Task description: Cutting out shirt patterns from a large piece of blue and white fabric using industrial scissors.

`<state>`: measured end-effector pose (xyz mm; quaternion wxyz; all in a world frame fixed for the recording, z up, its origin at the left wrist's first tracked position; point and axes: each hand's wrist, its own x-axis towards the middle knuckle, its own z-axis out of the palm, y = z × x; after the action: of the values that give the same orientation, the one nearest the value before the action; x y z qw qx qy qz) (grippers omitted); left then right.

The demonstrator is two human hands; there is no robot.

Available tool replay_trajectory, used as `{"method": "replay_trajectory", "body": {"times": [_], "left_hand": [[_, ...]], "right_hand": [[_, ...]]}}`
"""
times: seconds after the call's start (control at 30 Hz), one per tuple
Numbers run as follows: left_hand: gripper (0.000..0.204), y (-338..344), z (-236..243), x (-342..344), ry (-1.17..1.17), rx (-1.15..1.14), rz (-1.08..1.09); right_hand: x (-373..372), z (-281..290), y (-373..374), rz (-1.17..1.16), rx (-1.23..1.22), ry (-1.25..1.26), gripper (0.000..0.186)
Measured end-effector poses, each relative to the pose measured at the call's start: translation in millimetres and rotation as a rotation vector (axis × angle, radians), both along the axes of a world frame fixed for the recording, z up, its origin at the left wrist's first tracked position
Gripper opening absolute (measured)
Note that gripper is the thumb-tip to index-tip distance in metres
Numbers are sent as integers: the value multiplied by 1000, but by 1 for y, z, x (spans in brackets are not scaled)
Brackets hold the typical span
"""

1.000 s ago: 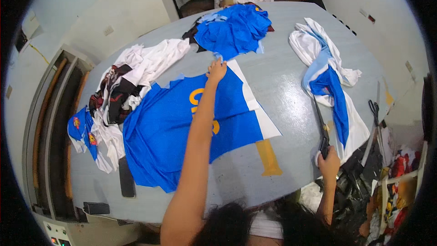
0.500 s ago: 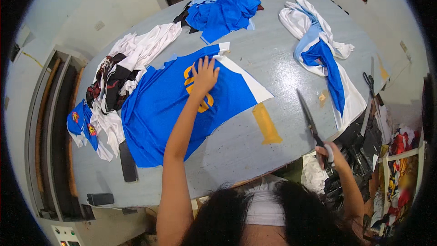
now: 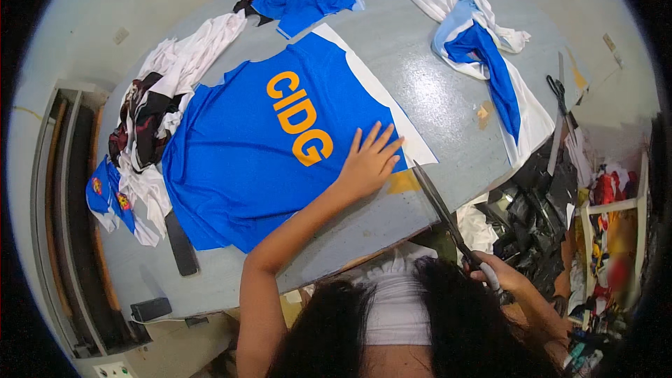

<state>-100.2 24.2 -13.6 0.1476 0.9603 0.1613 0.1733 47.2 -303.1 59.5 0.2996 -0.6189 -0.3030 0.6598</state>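
Noting a white pile (image 3: 196, 49) lying well left of the left hand (image 3: 369, 161), crowding the blue cloth (image 3: 238, 140); judging it liable to snag or drag with any pull. Noting folds bunching in the cloth's near part, risking an uneven lie. Finding the cloth spreading beneath and left of the left hand, with a white border (image 3: 413, 145) running just right of its fingers. Pressing flat with the left hand, fingers splaying, gripping nothing. Grasping scissors (image 3: 450, 220) by the handles in the right hand (image 3: 505, 273), pointing the tip just right of the left thumb; risking a nick from any slip, or a stray snip from the cloth shifting. Leaving contact between tip and border unconfirmed.

Checking markings: seeing red-and-yellow printing on a scrap (image 3: 112, 189) far left of the left hand, too small to make out; seeing bold orange capitals slanting across the cloth, beyond and left of the left hand. Making out no brand on the scissors.
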Motion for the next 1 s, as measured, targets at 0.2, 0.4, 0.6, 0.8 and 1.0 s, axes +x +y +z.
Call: {"method": "replay_trajectory", "body": {"times": [0.2,0.4,0.6,0.8,1.0], "left_hand": [[51,5,2,0,21,120,-18],[51,-6,-5,14,-25,107,30],[60,1,5,8,22,140,-83],[66,3,2,6,-30,110,-69],[71,3,-1,6,-17,82,-48]], "right_hand": [[-30,-1,17,73,-7,-213,45],[-60,-9,41,-33,9,-344,63],[-65,-15,47,-71,-9,-364,61],[-72,-6,53,-91,44,-394,56],[-77,-3,59,-71,-52,-471,54]]}}
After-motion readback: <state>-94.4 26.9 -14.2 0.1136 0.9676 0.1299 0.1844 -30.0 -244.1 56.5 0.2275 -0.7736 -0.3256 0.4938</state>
